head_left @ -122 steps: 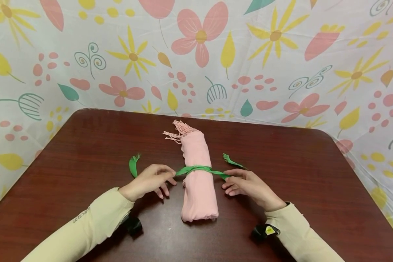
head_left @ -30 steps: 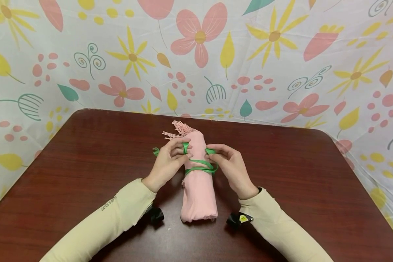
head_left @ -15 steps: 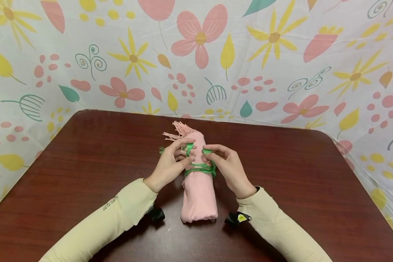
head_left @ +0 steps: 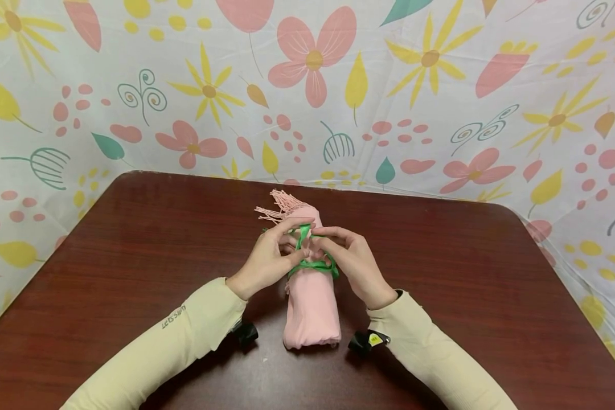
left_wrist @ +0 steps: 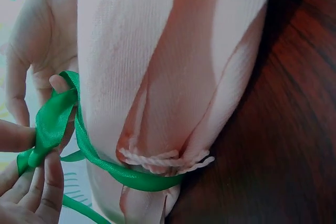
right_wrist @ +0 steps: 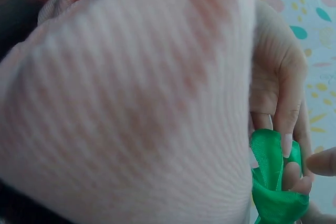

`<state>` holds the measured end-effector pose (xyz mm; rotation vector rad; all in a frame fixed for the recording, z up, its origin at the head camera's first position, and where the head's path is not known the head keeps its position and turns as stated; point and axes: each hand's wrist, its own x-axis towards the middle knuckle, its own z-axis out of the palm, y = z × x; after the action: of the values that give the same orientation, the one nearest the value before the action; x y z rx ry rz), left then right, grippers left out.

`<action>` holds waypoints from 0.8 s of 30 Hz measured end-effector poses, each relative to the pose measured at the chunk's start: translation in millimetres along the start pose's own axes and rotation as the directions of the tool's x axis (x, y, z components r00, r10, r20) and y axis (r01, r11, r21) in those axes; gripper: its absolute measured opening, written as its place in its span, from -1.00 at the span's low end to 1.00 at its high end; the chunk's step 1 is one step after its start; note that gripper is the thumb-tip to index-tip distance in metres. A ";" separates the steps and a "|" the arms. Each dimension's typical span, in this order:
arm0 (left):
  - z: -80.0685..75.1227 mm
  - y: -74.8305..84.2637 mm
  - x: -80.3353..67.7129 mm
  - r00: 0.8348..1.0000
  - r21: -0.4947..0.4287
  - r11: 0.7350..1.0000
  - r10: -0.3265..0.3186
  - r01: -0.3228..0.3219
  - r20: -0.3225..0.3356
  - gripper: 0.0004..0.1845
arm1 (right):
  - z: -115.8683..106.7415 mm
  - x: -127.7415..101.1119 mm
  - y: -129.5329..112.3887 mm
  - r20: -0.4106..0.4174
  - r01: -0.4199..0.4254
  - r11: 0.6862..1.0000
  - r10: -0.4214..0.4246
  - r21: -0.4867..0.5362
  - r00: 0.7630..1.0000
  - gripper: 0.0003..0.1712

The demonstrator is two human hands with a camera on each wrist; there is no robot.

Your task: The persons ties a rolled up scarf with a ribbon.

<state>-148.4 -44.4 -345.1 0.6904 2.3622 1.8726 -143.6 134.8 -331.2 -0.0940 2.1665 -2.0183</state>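
A rolled pink scarf (head_left: pixel 312 313) lies lengthwise on the table, with its fringe (head_left: pixel 282 204) at the far end. Around its middle runs a green ribbon (head_left: pixel 315 265), whose band also shows beneath fringe strands in the left wrist view (left_wrist: pixel 142 178). My left hand (head_left: pixel 269 256) pinches a length of ribbon between thumb and fingers above the scarf. Close beside it, my right hand (head_left: pixel 357 265) pinches another part, mostly hidden by its fingers. Looped ribbon (right_wrist: pixel 275 169) runs between the fingers in the right wrist view, where the scarf covers much of the picture.
The dark brown wooden table (head_left: pixel 148 239) extends on both sides of the scarf. Behind it hangs a white cloth (head_left: pixel 184 40) printed with flowers. A black wrist device shows below each sleeve (head_left: pixel 205 313).
From spread apart at the scarf's sides, both hands have come up and together over it, bringing the ribbon ends inward. Over the last second they have drawn closer still. The scarf has stayed put.
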 end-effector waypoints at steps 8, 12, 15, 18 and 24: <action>1.2 0.1 1.3 0.995 0.084 0.992 0.096 -0.097 0.017 -0.41 | 3.5 1.5 1.3 0.030 -0.012 1.000 0.012 0.020 0.999 -0.66; 2.6 1.3 1.7 0.995 0.103 0.990 0.094 -0.097 0.031 -0.41 | 5.7 2.8 2.3 0.033 -0.024 1.000 0.023 0.020 0.999 -0.65; 2.8 0.9 2.2 0.995 0.114 0.989 0.094 -0.098 0.040 -0.41 | 7.0 3.3 2.4 0.030 -0.029 0.999 0.029 0.018 0.999 -0.65; 3.0 0.7 2.7 0.994 0.124 0.987 0.093 -0.099 0.058 -0.41 | 7.9 3.3 2.1 0.032 -0.030 0.999 0.029 0.024 0.999 -0.67; 3.0 0.6 3.0 0.992 0.131 0.986 0.088 -0.099 0.088 -0.33 | 10.1 3.4 1.5 0.033 -0.031 0.998 0.029 0.057 0.999 -0.78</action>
<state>-149.9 -40.4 -344.7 0.8875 2.4622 1.6932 -145.0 124.4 -333.6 -0.0847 2.0763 -2.0464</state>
